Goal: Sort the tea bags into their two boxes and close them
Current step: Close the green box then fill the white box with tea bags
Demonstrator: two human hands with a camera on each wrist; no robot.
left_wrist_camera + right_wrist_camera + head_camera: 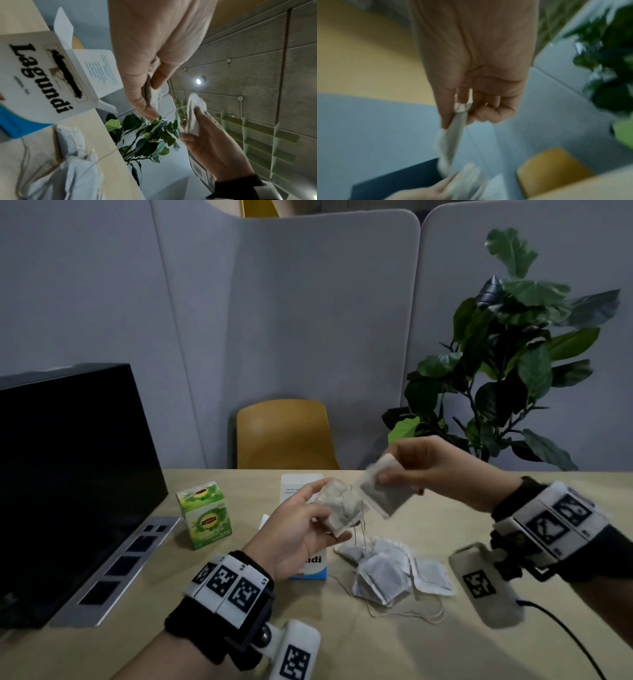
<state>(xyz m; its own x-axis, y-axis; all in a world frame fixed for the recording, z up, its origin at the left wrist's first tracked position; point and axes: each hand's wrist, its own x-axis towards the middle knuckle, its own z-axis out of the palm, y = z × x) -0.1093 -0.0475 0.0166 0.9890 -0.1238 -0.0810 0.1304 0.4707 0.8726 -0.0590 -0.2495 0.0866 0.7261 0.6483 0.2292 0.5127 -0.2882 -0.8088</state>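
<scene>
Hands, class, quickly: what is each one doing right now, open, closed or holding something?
Left hand: holding a small bunch of tea bags.
Right hand: pinching one tea bag, lifted above the table.

Room and blockers on the bench [342,645]

Bare near edge, easy to reach across. Blocked left by big black screen [68,474]; green box [205,513] beside it, open white box [310,568] in the middle, pile of tea bags [394,571] right of that, loose strings trailing.

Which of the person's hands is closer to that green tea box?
Left. The left hand is raised above the table just right of the green tea box, holding tea bags; the right hand is farther right, pinching another tea bag.
</scene>
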